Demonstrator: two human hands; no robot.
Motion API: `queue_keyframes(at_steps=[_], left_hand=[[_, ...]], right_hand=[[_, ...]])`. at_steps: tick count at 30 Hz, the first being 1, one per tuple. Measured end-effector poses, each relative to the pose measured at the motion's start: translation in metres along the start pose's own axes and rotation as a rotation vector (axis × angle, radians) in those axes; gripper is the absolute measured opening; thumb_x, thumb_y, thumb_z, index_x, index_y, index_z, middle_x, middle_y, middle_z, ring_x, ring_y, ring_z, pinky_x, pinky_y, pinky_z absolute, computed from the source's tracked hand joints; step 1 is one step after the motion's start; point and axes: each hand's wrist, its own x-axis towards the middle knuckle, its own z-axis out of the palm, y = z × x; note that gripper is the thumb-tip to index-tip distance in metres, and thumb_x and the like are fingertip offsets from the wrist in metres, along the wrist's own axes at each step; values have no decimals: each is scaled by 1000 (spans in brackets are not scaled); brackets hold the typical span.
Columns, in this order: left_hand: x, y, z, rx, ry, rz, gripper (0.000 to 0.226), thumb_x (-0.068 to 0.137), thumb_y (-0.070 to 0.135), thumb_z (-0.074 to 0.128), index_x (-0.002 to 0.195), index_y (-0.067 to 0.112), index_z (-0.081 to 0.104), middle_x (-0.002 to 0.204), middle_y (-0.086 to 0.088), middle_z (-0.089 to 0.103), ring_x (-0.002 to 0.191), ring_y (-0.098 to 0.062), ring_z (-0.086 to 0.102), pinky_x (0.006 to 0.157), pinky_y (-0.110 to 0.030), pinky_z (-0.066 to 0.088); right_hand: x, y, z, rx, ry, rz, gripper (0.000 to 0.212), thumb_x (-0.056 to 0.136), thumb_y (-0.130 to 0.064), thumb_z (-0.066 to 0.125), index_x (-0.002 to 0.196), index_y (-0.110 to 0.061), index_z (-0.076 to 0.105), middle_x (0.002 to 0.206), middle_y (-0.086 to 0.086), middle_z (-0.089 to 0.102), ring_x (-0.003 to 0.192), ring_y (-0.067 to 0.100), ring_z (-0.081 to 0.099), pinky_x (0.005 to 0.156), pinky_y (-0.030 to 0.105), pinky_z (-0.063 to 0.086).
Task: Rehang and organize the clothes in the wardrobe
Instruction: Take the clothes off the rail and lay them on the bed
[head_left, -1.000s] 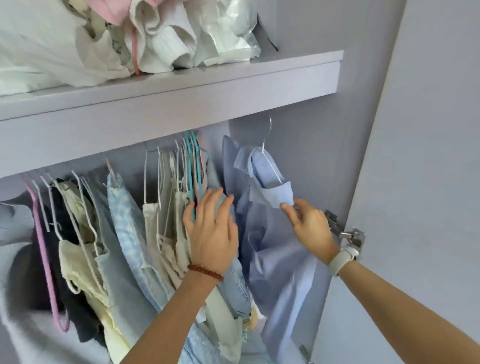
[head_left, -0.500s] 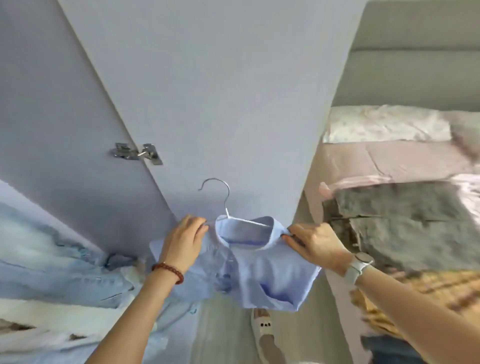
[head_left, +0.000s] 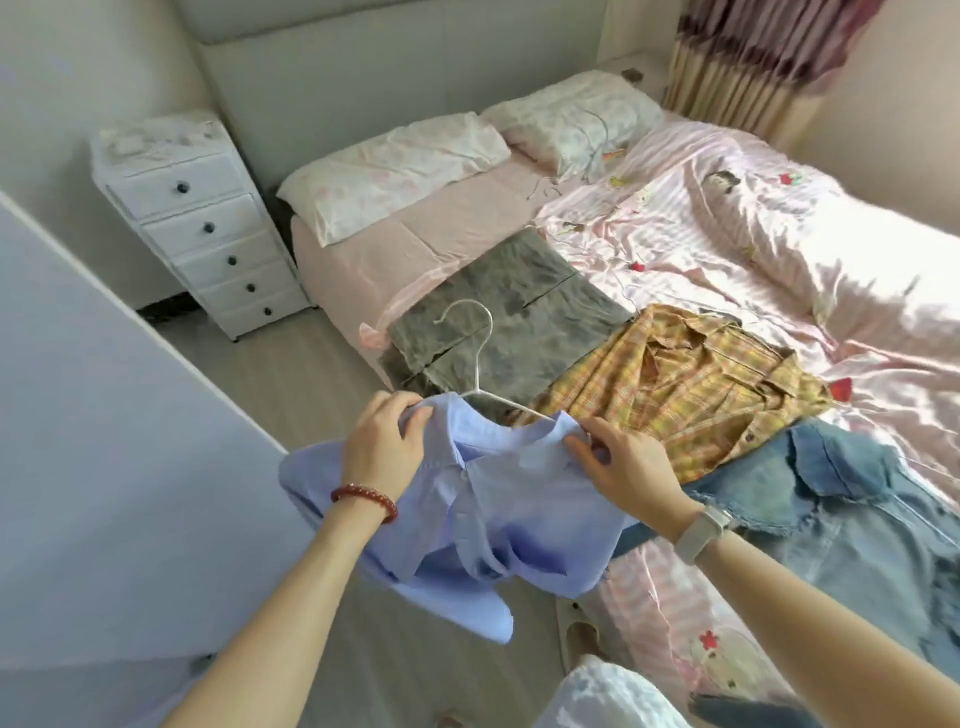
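Note:
A light blue shirt (head_left: 493, 514) hangs on a white wire hanger (head_left: 475, 353) in front of me, over the floor beside the bed. My left hand (head_left: 387, 447) grips the shirt's left shoulder at the collar. My right hand (head_left: 621, 462) pinches the right side of the collar. The hanger's hook sticks up beyond the collar. Laid flat on the bed's near side are a grey garment (head_left: 509, 317), a yellow plaid shirt (head_left: 691, 384) and a denim garment (head_left: 852, 509).
The wardrobe door (head_left: 104, 467) stands at my left. A white chest of drawers (head_left: 197, 223) sits by the bed's head. The bed (head_left: 727, 234) has pink bedding and two pillows (head_left: 395, 166). A slippered foot (head_left: 576, 629) stands on the pale floor below.
I have turned from the wardrobe to the bed. The blue shirt came off the rail on its hanger, and both hands now hold it by the collar over the floor.

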Motion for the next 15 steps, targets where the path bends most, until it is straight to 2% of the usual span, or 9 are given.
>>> queue_keyframes(at_steps=[3, 6, 8, 10, 11, 13, 15], left_hand=[[52, 58, 49, -38, 5, 138, 14, 89, 15, 59, 91, 3, 66, 87, -9, 58, 78, -28, 56, 67, -20, 34], [104, 127, 107, -66, 31, 295, 23, 89, 20, 53, 94, 3, 67, 89, -13, 60, 79, -32, 59, 73, -32, 47], [135, 167, 151, 15, 44, 422, 34, 85, 21, 43, 102, 5, 67, 93, -15, 62, 85, -34, 61, 77, -40, 49], [163, 197, 200, 106, 6, 479, 41, 83, 22, 42, 115, 7, 62, 109, -18, 61, 98, -36, 59, 85, -46, 46], [171, 209, 223, 142, -58, 470, 43, 85, 23, 44, 124, 8, 56, 122, -19, 55, 111, -38, 53, 92, -49, 41], [181, 228, 265, 195, -236, 402, 49, 92, 23, 46, 140, 14, 38, 146, -16, 33, 135, -35, 28, 108, -49, 25], [190, 237, 304, 254, -384, 358, 55, 96, 27, 41, 146, 21, 21, 154, -7, 14, 142, -26, 9, 113, -43, 12]], right_hand=[[22, 50, -34, -47, 164, 178, 31, 83, -37, 46, 65, -13, 52, 43, -10, 33, 42, 22, 45, 42, 24, 24], [55, 115, -71, -55, 305, 279, 30, 84, -33, 48, 61, -15, 48, 42, -11, 29, 42, 17, 37, 42, 23, 24], [77, 160, -91, -66, 409, 347, 35, 84, -38, 44, 60, -13, 50, 45, -9, 36, 45, 17, 38, 47, 24, 26], [98, 210, -105, -73, 462, 446, 44, 83, -43, 39, 64, -7, 56, 50, 2, 49, 50, 21, 44, 53, 26, 24], [106, 236, -110, -63, 462, 485, 45, 83, -42, 40, 68, -4, 58, 55, 7, 54, 54, 25, 50, 54, 28, 25], [118, 287, -116, -49, 448, 564, 39, 86, -37, 46, 76, -3, 62, 65, 14, 60, 66, 34, 59, 59, 33, 34], [127, 332, -117, -44, 429, 644, 36, 87, -36, 50, 83, -3, 63, 74, 18, 64, 77, 39, 61, 65, 38, 40]])
